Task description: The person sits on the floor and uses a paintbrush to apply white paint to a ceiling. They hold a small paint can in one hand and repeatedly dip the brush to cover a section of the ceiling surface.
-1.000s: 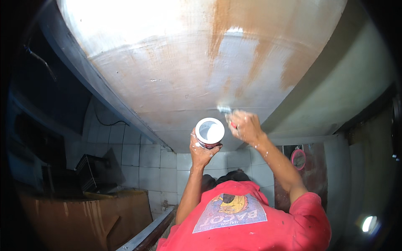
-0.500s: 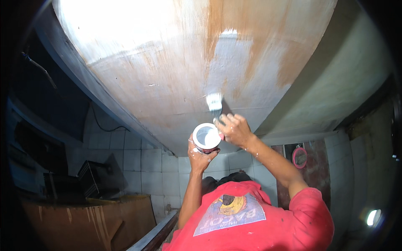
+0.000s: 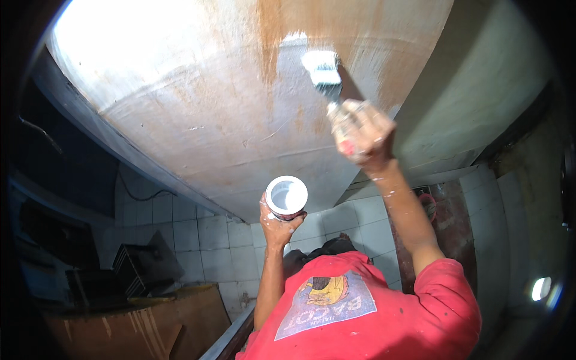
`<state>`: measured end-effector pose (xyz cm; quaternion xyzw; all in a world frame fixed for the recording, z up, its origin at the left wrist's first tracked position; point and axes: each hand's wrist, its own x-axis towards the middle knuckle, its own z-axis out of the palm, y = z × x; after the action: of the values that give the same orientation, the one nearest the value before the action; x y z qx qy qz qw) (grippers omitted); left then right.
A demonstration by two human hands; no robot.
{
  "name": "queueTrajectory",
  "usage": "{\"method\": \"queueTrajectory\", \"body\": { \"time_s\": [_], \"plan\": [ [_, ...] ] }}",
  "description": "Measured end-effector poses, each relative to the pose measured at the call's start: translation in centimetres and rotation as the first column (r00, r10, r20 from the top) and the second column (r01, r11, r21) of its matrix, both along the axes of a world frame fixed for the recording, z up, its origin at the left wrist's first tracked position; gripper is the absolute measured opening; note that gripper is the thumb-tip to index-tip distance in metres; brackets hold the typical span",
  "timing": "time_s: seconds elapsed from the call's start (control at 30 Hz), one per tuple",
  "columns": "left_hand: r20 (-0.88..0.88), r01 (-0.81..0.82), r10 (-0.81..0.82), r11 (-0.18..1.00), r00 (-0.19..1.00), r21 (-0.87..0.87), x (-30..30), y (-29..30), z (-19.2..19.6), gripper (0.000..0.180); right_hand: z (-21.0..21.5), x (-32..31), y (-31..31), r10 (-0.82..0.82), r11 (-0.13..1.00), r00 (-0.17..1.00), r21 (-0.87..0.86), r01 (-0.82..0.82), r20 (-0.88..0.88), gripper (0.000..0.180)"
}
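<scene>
Up at ceiling [image 3: 198,108], right hand [image 3: 363,133] is gripping brush [image 3: 323,71], painting; left hand [image 3: 279,223] is clutching paint can [image 3: 286,197]; likely next: reloading brush.

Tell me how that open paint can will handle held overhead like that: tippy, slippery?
The paint can is small and round, gripped from below by the left hand, so probably light. Its open top shows white paint; tilting would likely spill it. Paint specks on the right hand holding the brush hint at slippery surfaces.

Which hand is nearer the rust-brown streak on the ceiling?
Right. The right hand holds a paintbrush beside the streak; the left hand holds a small paint can lower down.
</scene>
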<state>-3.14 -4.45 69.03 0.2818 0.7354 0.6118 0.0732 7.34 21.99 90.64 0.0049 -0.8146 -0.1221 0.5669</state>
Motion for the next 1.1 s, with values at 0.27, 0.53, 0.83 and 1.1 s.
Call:
{"method": "queueTrajectory", "body": {
  "time_s": [0.27, 0.53, 0.83, 1.1],
  "plan": [
    [0.017, 0.064, -0.065, 0.998, 0.998, 0.012, -0.3, 0.3, 0.6, 0.115, -16.6, 1.7, -4.1, 0.118, 0.919, 0.941, -0.395, 0.018, 0.317, 0.035],
    [-0.068, 0.132, -0.135, 0.99, 0.988, -0.046, -0.9, 0.1, -0.5, 0.116, -4.4, 5.9, -10.8, 0.275, 0.544, 0.954, -0.838, -0.054, 0.117, 0.02],
    [-0.176, 0.261, -0.261, 0.965, 0.949, -0.027, -1.6, 0.4, 0.4, 0.116, -9.8, 1.0, -12.6, 0.345, 0.448, 0.831, -0.854, 0.264, 0.437, 0.027],
    [-0.129, 0.292, -0.295, 0.956, 0.947, -0.038, -1.6, 0.2, 0.5, 0.116, -10.6, -0.3, -12.3, 0.339, 0.486, 0.757, -0.793, 0.367, 0.558, 0.034]
  ]
}}
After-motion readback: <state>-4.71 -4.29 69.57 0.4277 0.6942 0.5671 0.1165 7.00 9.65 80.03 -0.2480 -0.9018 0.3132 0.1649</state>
